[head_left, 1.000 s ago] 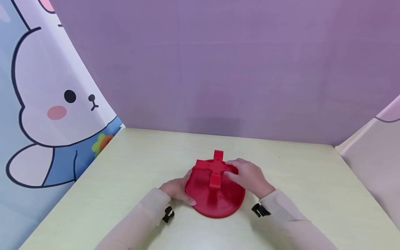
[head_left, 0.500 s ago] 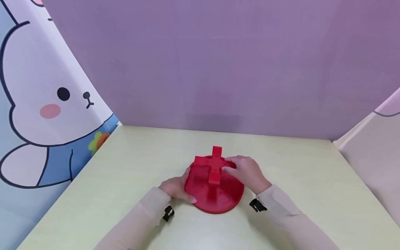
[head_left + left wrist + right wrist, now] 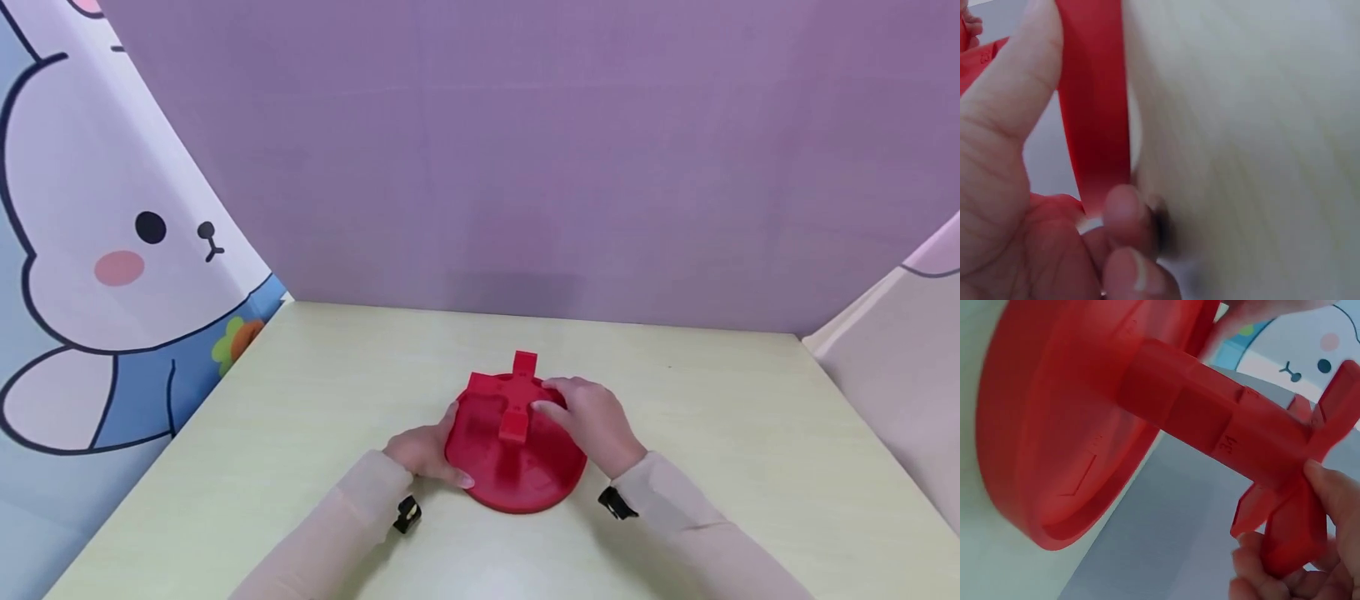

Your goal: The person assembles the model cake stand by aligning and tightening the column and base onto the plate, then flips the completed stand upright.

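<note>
A round red base [image 3: 525, 483] with a raised rim lies on the table in the head view. From its middle rises a thick red post [image 3: 1210, 419] marked "34". Topping the post is a red cross-shaped piece [image 3: 517, 393] with block-ended arms. My left hand [image 3: 423, 454] grips the base's left rim, thumb and fingers spread along it. In the left wrist view that hand's thumb [image 3: 1019, 69] lies against the red rim. My right hand [image 3: 596, 421] pinches the cross piece's right arm, mostly hidden in the head view. Its fingers [image 3: 1254, 562] curl around that arm in the right wrist view.
The pale wooden table [image 3: 360, 367] extends around the base. A purple backdrop [image 3: 480, 167] stands behind it. Cloth with a cartoon rabbit [image 3: 120, 200] hangs at the left, and pale cloth [image 3: 900, 358] at the right. Black clips [image 3: 617, 502] sit at both wrists.
The head view has shifted slightly. Since half a second ago, the cross piece has turned slightly clockwise with my right hand on it. My left hand keeps its place on the base's rim.
</note>
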Available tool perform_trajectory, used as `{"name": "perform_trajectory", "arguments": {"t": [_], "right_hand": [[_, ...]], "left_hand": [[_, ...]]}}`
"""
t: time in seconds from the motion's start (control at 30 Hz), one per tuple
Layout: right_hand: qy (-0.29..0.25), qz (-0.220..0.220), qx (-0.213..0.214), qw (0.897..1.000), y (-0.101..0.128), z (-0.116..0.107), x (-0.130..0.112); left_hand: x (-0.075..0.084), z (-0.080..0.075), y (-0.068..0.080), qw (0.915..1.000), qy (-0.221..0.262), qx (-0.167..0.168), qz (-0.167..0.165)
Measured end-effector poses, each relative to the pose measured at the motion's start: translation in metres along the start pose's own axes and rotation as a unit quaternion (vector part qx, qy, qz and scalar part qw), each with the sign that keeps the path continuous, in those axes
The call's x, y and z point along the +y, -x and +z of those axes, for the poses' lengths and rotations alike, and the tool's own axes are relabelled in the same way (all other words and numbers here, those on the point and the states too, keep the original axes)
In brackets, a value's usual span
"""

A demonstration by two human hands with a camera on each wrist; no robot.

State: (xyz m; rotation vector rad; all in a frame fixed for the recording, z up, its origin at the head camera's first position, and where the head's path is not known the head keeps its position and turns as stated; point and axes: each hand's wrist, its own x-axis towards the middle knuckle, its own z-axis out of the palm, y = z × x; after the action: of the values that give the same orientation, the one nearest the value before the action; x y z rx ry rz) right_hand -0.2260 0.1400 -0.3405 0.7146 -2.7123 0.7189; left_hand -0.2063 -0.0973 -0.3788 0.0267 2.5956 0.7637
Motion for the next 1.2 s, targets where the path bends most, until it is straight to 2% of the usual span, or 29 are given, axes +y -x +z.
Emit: {"name": "perform_trajectory", "arguments": {"t": [0.2,0.33,0.47,0.6,0.67,0.77,0.93,1.2], "right_hand": [[0.014,-0.007,0.016,1.000,-0.003,0.003,0.002],[-0.016,0.003,-0.007,1.000,-0.006,0.001,0.006],[-0.063,0.047,-0.036,0.996,-0.007,-0.006,0.021],[-0.106,0.085,-0.020,0.991,-0.006,-0.015,0.041],[-0.119,0.092,-0.013,0.989,-0.004,-0.018,0.050],[-0.131,0.101,-0.013,0.986,0.000,-0.020,0.060],[-0.153,0.124,-0.038,0.980,0.003,-0.015,0.071],[-0.165,0.139,-0.085,0.973,0.008,-0.005,0.079]], "left_hand": [[0.001,-0.001,-0.002,1.0000,0.007,0.000,-0.002],[-0.001,-0.002,-0.001,0.9998,0.019,-0.005,0.004],[-0.006,-0.006,-0.001,0.9969,0.074,-0.009,0.027],[-0.013,-0.016,-0.002,0.9912,0.131,0.010,0.017],[-0.016,-0.022,-0.003,0.9900,0.138,0.025,0.014],[-0.022,-0.030,-0.007,0.9875,0.148,0.042,0.034],[-0.029,-0.034,-0.016,0.9811,0.171,0.054,0.072],[-0.038,-0.033,-0.019,0.9748,0.197,0.030,0.099]]}}
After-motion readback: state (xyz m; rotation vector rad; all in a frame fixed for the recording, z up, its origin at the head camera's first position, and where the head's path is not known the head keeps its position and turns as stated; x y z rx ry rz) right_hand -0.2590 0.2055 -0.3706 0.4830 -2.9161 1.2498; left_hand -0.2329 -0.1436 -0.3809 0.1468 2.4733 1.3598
